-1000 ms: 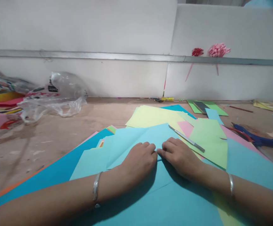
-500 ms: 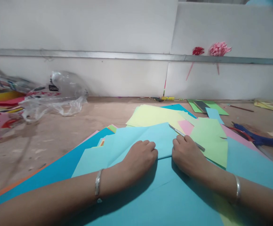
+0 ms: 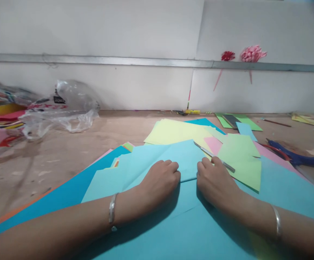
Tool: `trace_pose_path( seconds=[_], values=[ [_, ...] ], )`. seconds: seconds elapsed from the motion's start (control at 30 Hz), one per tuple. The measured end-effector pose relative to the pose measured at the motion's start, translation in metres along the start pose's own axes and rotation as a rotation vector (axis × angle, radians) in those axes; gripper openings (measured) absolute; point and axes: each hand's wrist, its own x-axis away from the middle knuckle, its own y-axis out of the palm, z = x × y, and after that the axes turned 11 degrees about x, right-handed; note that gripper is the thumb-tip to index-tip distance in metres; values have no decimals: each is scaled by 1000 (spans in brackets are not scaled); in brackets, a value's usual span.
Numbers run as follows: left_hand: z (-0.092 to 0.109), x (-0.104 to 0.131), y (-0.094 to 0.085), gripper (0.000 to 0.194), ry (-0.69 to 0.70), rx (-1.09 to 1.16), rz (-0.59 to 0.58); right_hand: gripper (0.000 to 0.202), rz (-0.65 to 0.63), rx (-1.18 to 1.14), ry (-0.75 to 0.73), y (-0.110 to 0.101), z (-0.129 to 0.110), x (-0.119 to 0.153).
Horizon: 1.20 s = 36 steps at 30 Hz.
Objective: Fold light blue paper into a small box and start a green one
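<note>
Two hands press the folded light-blue sheet at frame centre. Left hand stays curled, knuckles down on the fold; right hand has slid rightward along the crease, fingers flat, touching the pen. The crease appears sharpened along its length.

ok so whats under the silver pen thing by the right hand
The slim silver pen-like tool lies on pale yellow paper, pink paper and a light green paper sheet. The right hand covers its middle.

Fingertips of both hands curled under — contact with light blue paper hidden; forearms cut off at bottom edge.
</note>
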Motion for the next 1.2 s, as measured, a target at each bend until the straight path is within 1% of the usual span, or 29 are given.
trace_pose_path(
  seconds=[0.07,0.13,0.2,0.23,0.3,0.43,0.53,0.63,0.7,0.77,0.83,0.93,1.0,1.03,1.07,1.2],
  values=[
    [-1,0,1,21,5,5,18,23,27,34,63,-6,-2,4],
    [-2,0,2,22,7,17,34,18,108,21,62,-12,-7,8],
    [-2,0,2,23,7,34,34,14,185,-36,-12,-17,-14,11],
    [-2,0,1,23,6,38,26,13,203,-63,-54,-18,-17,12],
    [-2,0,1,24,5,35,5,12,193,-87,-123,-19,-21,14],
    [-3,0,3,25,28,2,30,17,82,-42,-171,-16,-20,15],
    [-3,1,5,24,47,-9,63,20,-60,8,-157,-18,-17,15],
    [-3,1,5,24,34,-6,57,19,-194,50,-148,-23,-14,14],
    [-2,0,4,23,22,-4,40,18,-249,66,-132,-27,-12,14],
    [-1,0,3,23,16,-5,35,18,-268,77,-86,-30,-10,14],
    [-1,0,2,22,21,-7,42,20,-223,90,-15,-31,-8,15],
    [-2,1,2,24,36,-13,57,12,-30,111,44,-27,-8,17],
    [-2,1,2,26,42,-23,56,26,55,104,27,-21,-11,17],
    [-1,2,1,26,43,-32,48,33,65,93,2,-17,-12,17],
    [0,2,1,25,46,-47,36,35,60,81,-31,-14,-13,16],
    [13,4,-5,36,75,-136,-52,22,22,59,-129,-7,-14,14]
  ],
)
